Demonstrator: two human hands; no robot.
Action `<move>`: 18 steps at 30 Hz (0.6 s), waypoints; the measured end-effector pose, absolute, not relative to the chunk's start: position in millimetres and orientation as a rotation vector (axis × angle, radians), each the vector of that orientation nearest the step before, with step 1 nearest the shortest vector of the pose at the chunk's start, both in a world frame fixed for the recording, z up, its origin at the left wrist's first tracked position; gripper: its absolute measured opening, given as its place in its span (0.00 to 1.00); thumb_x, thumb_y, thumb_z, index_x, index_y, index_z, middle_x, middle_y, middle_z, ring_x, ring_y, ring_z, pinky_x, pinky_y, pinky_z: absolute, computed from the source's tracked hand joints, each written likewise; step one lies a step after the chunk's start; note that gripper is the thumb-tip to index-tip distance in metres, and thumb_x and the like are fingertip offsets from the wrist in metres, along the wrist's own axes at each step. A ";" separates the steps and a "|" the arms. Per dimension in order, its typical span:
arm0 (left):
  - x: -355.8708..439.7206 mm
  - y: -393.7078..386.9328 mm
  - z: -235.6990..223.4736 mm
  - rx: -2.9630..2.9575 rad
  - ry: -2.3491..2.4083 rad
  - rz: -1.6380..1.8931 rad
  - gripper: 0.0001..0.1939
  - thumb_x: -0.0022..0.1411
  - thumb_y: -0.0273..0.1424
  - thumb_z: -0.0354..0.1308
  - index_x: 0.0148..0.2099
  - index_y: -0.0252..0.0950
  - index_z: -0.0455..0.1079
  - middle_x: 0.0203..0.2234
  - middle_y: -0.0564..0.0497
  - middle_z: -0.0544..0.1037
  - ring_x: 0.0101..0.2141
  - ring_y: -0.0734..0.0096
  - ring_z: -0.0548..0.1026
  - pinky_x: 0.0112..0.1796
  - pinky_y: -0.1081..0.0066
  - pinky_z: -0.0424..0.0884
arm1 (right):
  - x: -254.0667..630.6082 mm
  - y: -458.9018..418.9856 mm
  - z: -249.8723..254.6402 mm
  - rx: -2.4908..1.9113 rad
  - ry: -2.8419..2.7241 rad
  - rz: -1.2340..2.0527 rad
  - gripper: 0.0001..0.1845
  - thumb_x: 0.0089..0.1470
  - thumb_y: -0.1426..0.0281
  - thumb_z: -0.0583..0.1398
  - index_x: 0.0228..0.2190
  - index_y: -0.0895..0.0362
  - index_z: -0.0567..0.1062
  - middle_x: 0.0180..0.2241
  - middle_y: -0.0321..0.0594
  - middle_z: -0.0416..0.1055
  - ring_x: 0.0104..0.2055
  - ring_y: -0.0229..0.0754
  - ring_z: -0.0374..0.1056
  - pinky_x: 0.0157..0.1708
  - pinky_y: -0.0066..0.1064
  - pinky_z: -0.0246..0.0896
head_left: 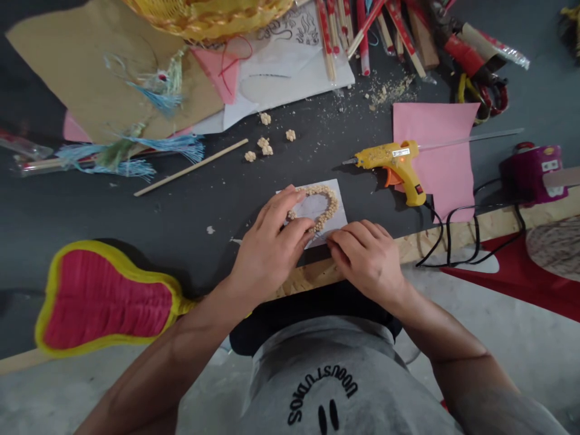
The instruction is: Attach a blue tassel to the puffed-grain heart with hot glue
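A small white card [317, 208] lies near the table's front edge with a curved band of small beige beads [327, 202] stuck along its rim. My left hand [269, 248] rests on the card's left side, fingers bent and pressing on the beaded band. My right hand [367, 257] lies at the card's lower right corner, its fingers curled and pinched on the card's edge. A yellow glue gun [399, 166] lies on the table just right of the card, nozzle pointing left.
Loose bead clusters [265, 145] and a thin wooden stick [193, 167] lie behind the card. A pink sheet [435, 151], a purple tape dispenser [532, 172], black cable [471, 232], a red and yellow fabric shape [104, 299], tassels, cardboard and red-wrapped sticks [362, 30] crowd the dark table.
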State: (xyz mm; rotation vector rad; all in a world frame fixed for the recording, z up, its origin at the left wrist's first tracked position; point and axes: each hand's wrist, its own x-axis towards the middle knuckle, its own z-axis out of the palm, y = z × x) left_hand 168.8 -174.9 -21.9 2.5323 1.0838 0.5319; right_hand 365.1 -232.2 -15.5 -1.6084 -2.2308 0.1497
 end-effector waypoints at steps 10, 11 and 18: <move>166.3 -175.6 -22.4 2.542 1.074 0.547 0.06 0.70 0.29 0.54 0.47 0.36 0.68 0.58 0.38 0.67 0.65 0.52 0.63 0.60 0.51 0.68 | 365.4 -229.9 -13.2 -1.604 -2.096 0.221 0.07 0.63 0.75 0.56 0.33 0.57 0.72 0.32 0.40 0.77 0.32 0.40 0.68 0.35 0.34 0.62; 166.0 -175.6 -23.1 2.542 1.067 0.554 0.06 0.70 0.29 0.54 0.47 0.36 0.68 0.59 0.39 0.67 0.65 0.51 0.63 0.60 0.51 0.68 | 365.1 -229.6 -13.2 -1.594 -2.093 0.217 0.07 0.64 0.75 0.55 0.34 0.57 0.72 0.32 0.39 0.77 0.31 0.39 0.68 0.35 0.34 0.62; 166.6 -176.0 -24.4 2.551 1.058 0.600 0.06 0.69 0.28 0.54 0.47 0.34 0.68 0.57 0.37 0.68 0.64 0.49 0.65 0.60 0.51 0.69 | 364.8 -228.0 -16.6 -1.526 -2.150 0.241 0.06 0.63 0.75 0.57 0.35 0.57 0.75 0.34 0.39 0.79 0.34 0.41 0.70 0.37 0.34 0.61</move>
